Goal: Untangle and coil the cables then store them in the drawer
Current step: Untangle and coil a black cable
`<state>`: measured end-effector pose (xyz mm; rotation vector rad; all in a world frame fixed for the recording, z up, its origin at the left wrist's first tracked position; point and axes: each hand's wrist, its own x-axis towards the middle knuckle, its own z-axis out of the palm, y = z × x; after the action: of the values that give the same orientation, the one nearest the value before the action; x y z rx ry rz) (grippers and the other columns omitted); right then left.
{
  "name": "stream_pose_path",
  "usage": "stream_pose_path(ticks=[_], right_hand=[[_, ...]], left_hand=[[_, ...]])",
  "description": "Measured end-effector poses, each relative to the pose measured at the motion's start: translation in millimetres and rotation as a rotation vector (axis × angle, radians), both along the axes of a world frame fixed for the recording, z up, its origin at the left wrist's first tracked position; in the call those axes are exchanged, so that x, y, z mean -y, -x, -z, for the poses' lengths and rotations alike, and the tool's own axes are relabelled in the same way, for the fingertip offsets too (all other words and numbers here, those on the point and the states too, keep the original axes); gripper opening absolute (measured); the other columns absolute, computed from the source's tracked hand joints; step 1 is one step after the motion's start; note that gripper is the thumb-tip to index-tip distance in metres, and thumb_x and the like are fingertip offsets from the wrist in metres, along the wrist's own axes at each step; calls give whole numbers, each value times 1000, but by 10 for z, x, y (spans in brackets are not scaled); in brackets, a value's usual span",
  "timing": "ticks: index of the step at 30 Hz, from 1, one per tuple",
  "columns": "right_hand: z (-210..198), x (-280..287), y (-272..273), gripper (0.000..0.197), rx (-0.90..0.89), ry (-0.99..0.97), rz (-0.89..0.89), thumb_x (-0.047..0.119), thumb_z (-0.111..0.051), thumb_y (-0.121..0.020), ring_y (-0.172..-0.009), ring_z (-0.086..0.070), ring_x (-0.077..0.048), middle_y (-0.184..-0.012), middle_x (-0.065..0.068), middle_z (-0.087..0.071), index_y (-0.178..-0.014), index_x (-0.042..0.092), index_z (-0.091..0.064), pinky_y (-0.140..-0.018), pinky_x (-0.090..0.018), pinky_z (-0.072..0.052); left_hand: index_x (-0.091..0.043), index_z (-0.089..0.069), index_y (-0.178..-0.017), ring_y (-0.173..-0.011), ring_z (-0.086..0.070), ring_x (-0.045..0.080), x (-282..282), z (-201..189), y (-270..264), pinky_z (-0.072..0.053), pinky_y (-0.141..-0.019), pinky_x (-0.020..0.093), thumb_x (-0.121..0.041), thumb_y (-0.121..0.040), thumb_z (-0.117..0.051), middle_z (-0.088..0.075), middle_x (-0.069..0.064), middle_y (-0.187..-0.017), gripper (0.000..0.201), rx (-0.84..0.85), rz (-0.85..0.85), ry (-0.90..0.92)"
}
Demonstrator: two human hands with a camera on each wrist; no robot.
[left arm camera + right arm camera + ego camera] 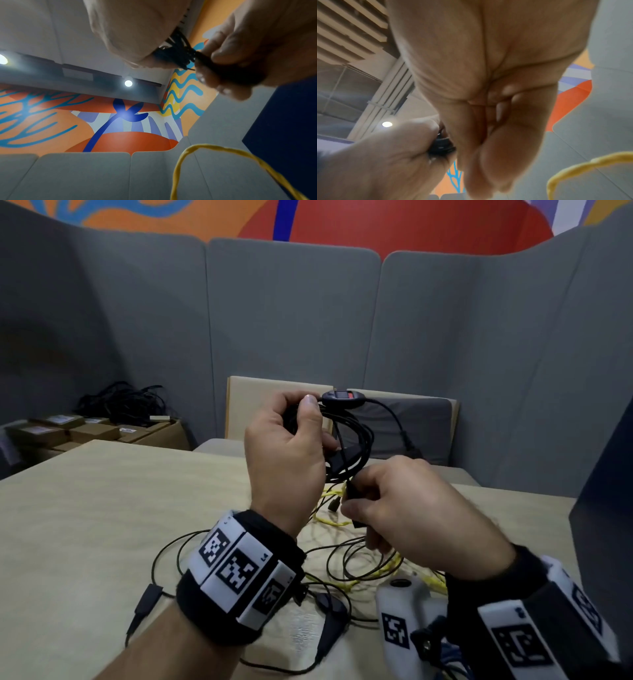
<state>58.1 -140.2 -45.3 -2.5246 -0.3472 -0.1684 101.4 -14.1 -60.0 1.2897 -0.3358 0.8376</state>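
Black cable bundle [349, 446] mid-frame above bench [102, 508] — our left hand [287, 450] grips coil, right hand [404, 501] pinches its loose end. Coiling step, we judge. Next: wrap end round, then free yellow cable [387, 568] in tangle, lower centre.

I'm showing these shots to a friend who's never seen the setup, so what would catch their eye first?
First, the two hands raised over the table: the left hand grips a bundle of black cable with a small inline unit showing a red patch, while the right hand pinches a connector at the bundle's lower end. Below them a yellow cable lies tangled with thin black leads on the tabletop.
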Motion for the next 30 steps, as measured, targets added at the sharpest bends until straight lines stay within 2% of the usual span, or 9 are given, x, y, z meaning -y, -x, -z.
stream_pose_path(ticks=[3,7,8,11,13,18,22,28,30], right_hand=[[31,24,-56,12,56,-123,9,19,-69,-88,-54,-66,-10,-64,-1,-71,-76,22,-71,-63,-36,-60],[66,7,-139,30,261,-325,2,12,-75,-81,-66,-62,-2,-94,8,-62,-71,38,-65,-59,-14,-48],[79,5,-157,31,286,-391,-19,8,-75,-80,-70,-62,-3,-97,5,-59,-72,37,-67,-63,-16,-49],[105,20,-174,26,199,-650,-168,-1,-70,-79,-89,-69,-21,-95,-3,-71,-90,21,-76,-86,-41,-56],[114,24,-177,23,117,-848,-261,3,-67,-75,-98,-69,-29,-97,-13,-73,-96,10,-73,-93,-47,-54],[154,-18,-203,30,159,-980,-237,12,-75,-68,-98,-70,-32,-98,-15,-73,-97,5,-66,-93,-51,-53],[150,-13,-239,27,127,-1144,-278,2,-69,-67,-94,-69,-29,-94,-14,-72,-94,4,-63,-89,-41,-55],[150,-77,-228,37,23,-1442,-376,-9,-58,-71,-95,-68,-25,-97,-14,-67,-105,5,-52,-80,-29,-56],[147,-96,-219,41,55,-1474,-383,-16,-55,-78,-98,-66,-21,-99,-10,-65,-106,12,-44,-83,-29,-56]], left_hand=[[-17,-57,-82,-48,-53,10,-16,-30,-24,-47,-46,31,-13,-100,-48,-58,-10,-54,21,-89,98,105],[-11,-54,-84,-43,-47,6,-24,-81,-25,-39,-39,18,-12,-101,-44,-47,-7,-54,19,-214,304,221],[-11,-54,-84,-43,-47,6,-20,-81,-20,-39,-39,17,-12,-101,-44,-47,-7,-54,19,-221,321,213],[-14,-54,-81,-46,-47,7,-25,-72,-28,-41,-41,20,-12,-101,-46,-49,-12,-51,21,-170,278,175],[-17,-56,-80,-50,-48,10,-38,-64,-28,-44,-46,27,-13,-100,-48,-52,-11,-54,22,-100,206,116],[-14,-58,-85,-50,-51,1,5,-44,34,-43,-49,17,-9,-100,-47,-56,-12,-56,20,11,138,13],[-12,-59,-90,-57,-54,-2,45,-22,52,-42,-55,11,-11,-101,-46,-57,-18,-59,17,36,124,-49],[-8,-60,-97,-73,-68,10,61,-27,76,-54,-61,24,-13,-101,-46,-68,-4,-78,15,23,193,-32],[-5,-59,-99,-72,-69,9,52,-29,88,-54,-61,23,-11,-101,-46,-69,-4,-75,15,41,217,-28]])
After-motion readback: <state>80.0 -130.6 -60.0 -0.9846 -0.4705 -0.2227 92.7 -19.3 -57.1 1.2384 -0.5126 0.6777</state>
